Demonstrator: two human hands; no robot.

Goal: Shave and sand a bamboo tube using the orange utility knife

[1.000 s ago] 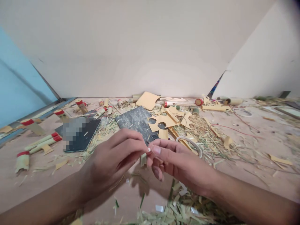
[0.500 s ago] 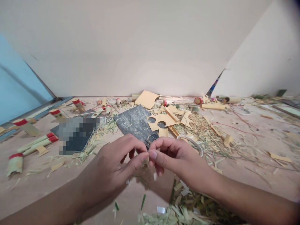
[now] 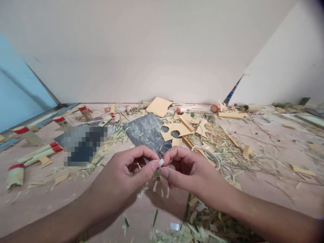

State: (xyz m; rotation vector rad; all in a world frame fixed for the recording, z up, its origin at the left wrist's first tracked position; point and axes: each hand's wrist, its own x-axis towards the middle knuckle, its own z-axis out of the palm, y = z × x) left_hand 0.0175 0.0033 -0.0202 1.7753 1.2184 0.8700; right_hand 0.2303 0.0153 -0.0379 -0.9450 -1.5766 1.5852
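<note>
Close together in the middle, my left hand [image 3: 126,170] and my right hand [image 3: 188,168] have their thumbs and forefingers almost meeting. A small white strip [image 3: 161,162] shows at my left thumb tip, pinched there, and its edge reaches my right forefinger. Just beneath it is a small pale bamboo-like piece [image 3: 157,174], partly covered by the fingers. Thin pale strands [image 3: 155,186] hang below. My right hand's fingers are curled, with a slight gap between thumb and forefinger; what they grip is hidden.
Yellow card with round holes [image 3: 174,130] and a dark grey sheet [image 3: 144,131] lie ahead among shavings. Red-topped bamboo tubes [image 3: 15,175] stand and lie at left, beside a blurred-out dark rectangle [image 3: 84,145]. A white ring [image 3: 210,157] and red wire [image 3: 243,138] are at right.
The white strip has come into view between the fingertips. My right thumb and forefinger have parted a little, and the hands have moved slightly.
</note>
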